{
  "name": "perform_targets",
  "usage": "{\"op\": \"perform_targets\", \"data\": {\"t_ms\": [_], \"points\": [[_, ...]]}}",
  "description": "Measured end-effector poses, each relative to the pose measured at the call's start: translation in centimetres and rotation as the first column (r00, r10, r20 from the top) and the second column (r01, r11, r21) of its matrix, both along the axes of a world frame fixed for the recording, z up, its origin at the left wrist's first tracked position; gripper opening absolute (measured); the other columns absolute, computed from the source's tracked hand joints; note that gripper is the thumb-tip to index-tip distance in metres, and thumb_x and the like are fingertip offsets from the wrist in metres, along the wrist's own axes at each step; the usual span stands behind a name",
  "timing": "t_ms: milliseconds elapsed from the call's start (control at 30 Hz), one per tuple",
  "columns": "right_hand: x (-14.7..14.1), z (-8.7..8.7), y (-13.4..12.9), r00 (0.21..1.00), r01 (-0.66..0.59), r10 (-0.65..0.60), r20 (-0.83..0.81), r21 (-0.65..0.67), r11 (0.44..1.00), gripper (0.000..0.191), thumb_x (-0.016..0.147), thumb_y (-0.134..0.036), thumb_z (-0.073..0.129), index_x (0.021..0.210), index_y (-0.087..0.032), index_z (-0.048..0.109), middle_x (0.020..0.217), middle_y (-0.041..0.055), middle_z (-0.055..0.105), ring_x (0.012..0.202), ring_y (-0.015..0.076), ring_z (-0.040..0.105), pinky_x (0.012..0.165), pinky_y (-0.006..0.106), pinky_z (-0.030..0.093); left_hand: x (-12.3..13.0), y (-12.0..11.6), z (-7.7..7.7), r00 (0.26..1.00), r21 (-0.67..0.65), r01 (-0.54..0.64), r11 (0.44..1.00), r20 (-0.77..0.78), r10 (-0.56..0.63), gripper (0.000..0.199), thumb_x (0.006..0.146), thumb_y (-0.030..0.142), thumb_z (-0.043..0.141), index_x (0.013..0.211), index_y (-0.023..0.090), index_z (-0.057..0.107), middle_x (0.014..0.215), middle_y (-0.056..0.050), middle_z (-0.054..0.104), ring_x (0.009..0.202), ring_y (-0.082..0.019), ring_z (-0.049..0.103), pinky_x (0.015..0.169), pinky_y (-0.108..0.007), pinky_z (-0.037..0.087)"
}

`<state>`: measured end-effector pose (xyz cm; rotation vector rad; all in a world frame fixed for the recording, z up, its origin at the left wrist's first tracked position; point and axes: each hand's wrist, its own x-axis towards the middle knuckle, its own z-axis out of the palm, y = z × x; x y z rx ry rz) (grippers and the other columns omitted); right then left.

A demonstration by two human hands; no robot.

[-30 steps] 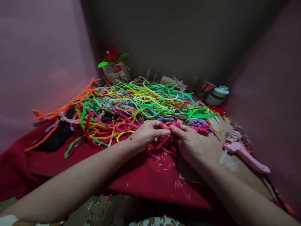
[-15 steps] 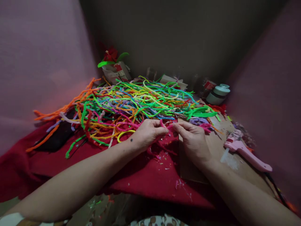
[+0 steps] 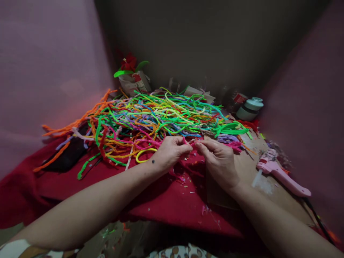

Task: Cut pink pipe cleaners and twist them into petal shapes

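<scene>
Between both hands is a pink fuzzy stem (image 3: 185,141), whose short end sticks up from my left fingers. My left hand (image 3: 173,152) pinches it between thumb and fingers. Close by on the right, my right hand (image 3: 219,157) is closed in a pinch at the stem's other side; the fingertips hide most of that part. Just beyond the hands spreads a tangled pile of multicoloured fuzzy stems (image 3: 166,114). More pink stems (image 3: 235,146) lie beyond my right hand.
A pink glue gun (image 3: 285,177) lies on a cardboard sheet (image 3: 248,172) at right. Behind stand a lidded jar (image 3: 249,108) and a red flower (image 3: 129,62) with green leaves. Scraps dot the red cloth (image 3: 166,204). A yellow ring (image 3: 143,156) is beside my left wrist.
The thumb and fingers of my right hand have shifted slightly, and less of the pink stem shows between the hands. The view has moved a little.
</scene>
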<state>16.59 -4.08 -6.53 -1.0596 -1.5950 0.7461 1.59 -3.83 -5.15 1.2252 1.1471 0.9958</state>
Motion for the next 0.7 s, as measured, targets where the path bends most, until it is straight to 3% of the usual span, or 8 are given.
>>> {"op": "perform_targets", "data": {"t_ms": [67,133,200,300,533,700], "points": [[-0.1,0.2,0.3,0.980,-0.103,0.064,-0.190,-0.203,0.974,0.019,0.081,-0.033,0.057,0.078,-0.021,0.073,0.072,0.0028,0.069,0.066,0.0175,0.060,0.067,0.030,0.045,0.0,0.1,-0.1,0.999,-0.009,0.006,1.000,0.041,-0.006,0.015,0.066,0.022,0.062,0.057,0.014,0.054,0.048,0.006,0.048,0.044,-0.005,0.037,0.047,-0.020,0.028],[-0.2,0.3,0.5,0.933,-0.214,0.099,-0.346,-0.313,0.925,0.032,0.085,-0.040,0.048,0.078,-0.020,0.072,0.067,0.0034,0.068,0.060,0.0167,0.059,0.062,0.030,0.046,0.0,0.1,0.0,0.996,-0.028,0.012,1.000,0.088,-0.010,0.015,0.067,0.024,0.063,0.059,0.014,0.055,0.050,0.005,0.051,0.046,-0.006,0.042,0.049,-0.020,0.030],[-0.4,0.2,0.6,0.894,-0.287,0.124,-0.432,-0.337,0.896,0.035,0.086,-0.041,0.045,0.078,-0.019,0.071,0.066,0.0033,0.067,0.057,0.0156,0.058,0.059,0.029,0.047,0.0,0.0,0.0,0.994,-0.043,0.013,0.999,0.110,-0.009,0.016,0.067,0.026,0.064,0.060,0.014,0.055,0.053,0.004,0.054,0.048,-0.006,0.044,0.050,-0.020,0.031],[-0.7,-0.2,0.5,0.847,-0.367,0.148,-0.511,-0.359,0.858,0.018,0.077,-0.033,0.060,0.077,-0.019,0.071,0.067,0.0014,0.067,0.058,0.0140,0.058,0.061,0.027,0.047,-0.1,0.0,0.1,0.996,-0.038,0.000,0.999,0.089,0.004,0.019,0.064,0.028,0.067,0.060,0.013,0.055,0.053,0.004,0.053,0.048,-0.005,0.042,0.050,-0.020,0.031],[-0.8,-0.6,0.7,0.820,-0.330,0.041,-0.570,-0.413,0.849,0.012,0.068,-0.026,0.070,0.062,-0.016,0.067,0.059,0.0002,0.064,0.051,0.0113,0.054,0.053,0.023,0.044,-0.3,0.1,-0.2,0.993,-0.019,0.084,0.996,0.091,-0.082,0.015,0.067,0.026,0.065,0.070,0.012,0.060,0.062,0.001,0.058,0.055,-0.008,0.049,0.055,-0.022,0.038],[-0.8,-0.8,0.7,0.812,-0.370,0.056,-0.582,-0.437,0.820,0.011,0.065,-0.026,0.072,0.068,-0.016,0.068,0.057,-0.0013,0.062,0.050,0.0106,0.053,0.051,0.023,0.042,-0.2,0.2,-0.4,0.994,-0.008,0.057,0.998,0.089,-0.056,0.010,0.066,0.021,0.063,0.069,0.012,0.060,0.061,0.001,0.058,0.055,-0.008,0.050,0.056,-0.021,0.038]]}}
